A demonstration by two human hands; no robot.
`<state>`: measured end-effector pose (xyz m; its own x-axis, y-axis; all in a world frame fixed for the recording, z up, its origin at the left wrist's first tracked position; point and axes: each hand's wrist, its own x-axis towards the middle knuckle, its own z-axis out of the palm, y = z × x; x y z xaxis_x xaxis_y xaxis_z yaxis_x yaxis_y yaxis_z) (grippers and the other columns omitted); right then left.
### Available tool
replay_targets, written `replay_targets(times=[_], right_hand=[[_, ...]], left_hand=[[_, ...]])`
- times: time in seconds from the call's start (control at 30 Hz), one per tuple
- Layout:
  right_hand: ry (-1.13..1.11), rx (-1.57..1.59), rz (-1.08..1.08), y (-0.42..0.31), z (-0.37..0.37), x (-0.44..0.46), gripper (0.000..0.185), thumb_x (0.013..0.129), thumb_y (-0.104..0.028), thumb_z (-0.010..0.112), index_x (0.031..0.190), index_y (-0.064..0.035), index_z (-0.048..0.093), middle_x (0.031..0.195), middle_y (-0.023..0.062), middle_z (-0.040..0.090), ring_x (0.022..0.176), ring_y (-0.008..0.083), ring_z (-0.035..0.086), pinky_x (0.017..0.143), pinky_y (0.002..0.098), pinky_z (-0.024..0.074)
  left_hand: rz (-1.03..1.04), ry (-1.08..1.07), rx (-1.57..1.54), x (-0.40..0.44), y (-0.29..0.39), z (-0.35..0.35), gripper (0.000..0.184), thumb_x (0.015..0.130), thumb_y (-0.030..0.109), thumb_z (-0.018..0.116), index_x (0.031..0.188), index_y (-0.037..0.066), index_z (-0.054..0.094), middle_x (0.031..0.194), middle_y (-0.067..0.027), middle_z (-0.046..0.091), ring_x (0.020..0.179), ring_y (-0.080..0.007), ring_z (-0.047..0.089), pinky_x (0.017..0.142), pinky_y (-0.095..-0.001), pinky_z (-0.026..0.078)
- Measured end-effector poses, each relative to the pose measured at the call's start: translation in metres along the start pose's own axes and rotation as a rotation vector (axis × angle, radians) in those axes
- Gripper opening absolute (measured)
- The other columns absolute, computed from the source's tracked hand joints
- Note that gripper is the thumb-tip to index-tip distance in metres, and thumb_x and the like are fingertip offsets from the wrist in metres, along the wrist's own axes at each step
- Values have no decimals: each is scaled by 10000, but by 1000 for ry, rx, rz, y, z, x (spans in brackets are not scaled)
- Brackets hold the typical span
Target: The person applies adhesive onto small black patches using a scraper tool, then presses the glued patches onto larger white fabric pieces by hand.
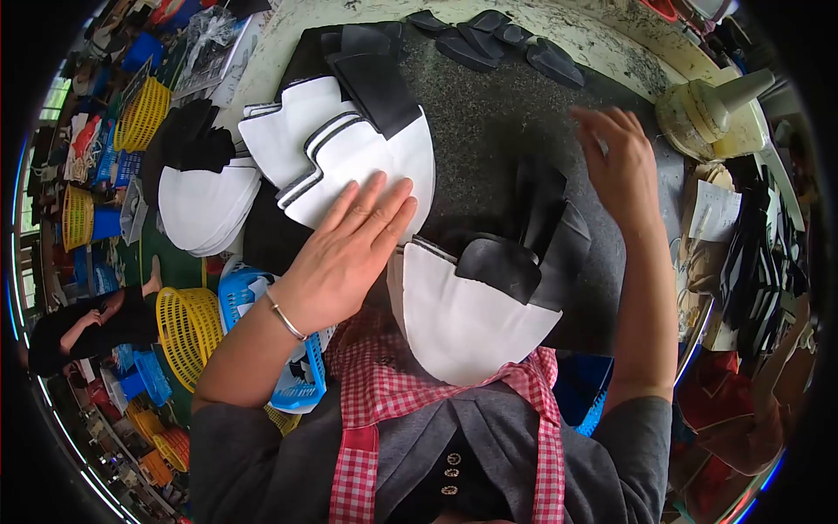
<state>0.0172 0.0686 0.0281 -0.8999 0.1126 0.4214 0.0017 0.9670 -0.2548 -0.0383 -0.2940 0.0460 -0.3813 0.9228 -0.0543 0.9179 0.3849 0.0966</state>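
Note:
My left hand (349, 244) lies flat, fingers stretched, on a white curved piece with a dark stepped edge (384, 162), part of an overlapping stack. A black rectangular piece (377, 92) rests on top of that stack. Nearer my body, another white rounded piece (471, 327) overhangs the table edge, with a black flap (500, 269) on it. Blurred black pieces (541, 205) stand up beside the flap. My right hand (618, 153) is raised over the right side of the dark table (489, 113), fingers loosely curved and apart, holding nothing visible.
Small black pieces (476, 44) lie along the far edge. A dirty pot (690, 118) stands at the right, above stacked dark strips (758, 253). More white pieces (205, 205) are at the left, with yellow baskets (188, 332) below. People are partly visible on both sides.

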Motion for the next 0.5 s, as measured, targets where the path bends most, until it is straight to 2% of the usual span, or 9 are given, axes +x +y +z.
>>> replay_targets(times=[0.07,0.2,0.23,0.33,0.37,0.4,0.43,0.47,0.5], right_hand=[[151,-143,-146,34,32,29,288,931,-28,663,1197,-93,753,1058,82,704,1025,316,649,892,428,534],[-33,-166,-75,56,41,48,215,936,-69,656,1136,-89,734,1085,72,705,1051,305,660,890,428,555],[-49,-190,-85,51,37,42,182,931,-83,661,1101,-84,728,1080,70,707,1056,303,660,884,424,561],[1,-70,35,35,25,14,139,944,-80,639,1077,-57,673,1077,125,719,974,319,693,831,404,574],[67,37,120,41,27,1,147,949,-68,626,1090,-54,665,1050,139,719,931,316,704,812,398,572],[131,145,207,43,26,-12,155,955,-57,613,1103,-51,658,1023,153,719,888,313,714,794,392,571],[84,390,549,32,12,-18,201,978,-35,567,1163,-34,644,940,153,716,771,238,718,730,352,553],[119,630,590,48,12,-30,224,978,-32,572,1188,1,643,918,88,710,767,147,690,678,309,538],[114,707,593,59,8,-41,214,1001,-67,595,1191,16,648,941,66,708,772,130,680,674,287,535]], left_hand=[[23,67,20,0,-6,10,629,866,-6,631,1489,-11,548,1606,-178,484,1501,-375,447,1237,-515,339],[-12,152,-170,0,-16,9,493,927,7,628,1420,18,630,1465,-142,639,1423,-311,551,1205,-492,385],[-16,195,-263,0,-20,2,442,971,22,619,1413,18,633,1378,-146,698,1317,-298,648,1137,-484,464],[-287,438,-706,-2,-15,-16,378,1002,23,599,1376,-11,646,1325,-176,722,1224,-314,710,1042,-458,545],[-242,713,-574,3,-8,-16,329,1009,10,559,1297,25,717,1233,-171,758,1152,-310,746,954,-410,602],[-114,722,-511,4,-3,-19,304,1016,28,568,1280,19,720,1246,-173,755,1160,-307,743,972,-410,594],[13,729,-448,3,3,-24,282,1023,45,578,1263,12,722,1258,-174,752,1169,-304,741,989,-410,586],[142,736,-384,2,10,-28,262,1030,63,587,1246,5,725,1271,-176,749,1177,-301,738,1007,-409,578],[256,648,-376,3,23,-29,251,1026,97,609,1231,31,738,1269,-157,753,1186,-289,734,1012,-405,580]])
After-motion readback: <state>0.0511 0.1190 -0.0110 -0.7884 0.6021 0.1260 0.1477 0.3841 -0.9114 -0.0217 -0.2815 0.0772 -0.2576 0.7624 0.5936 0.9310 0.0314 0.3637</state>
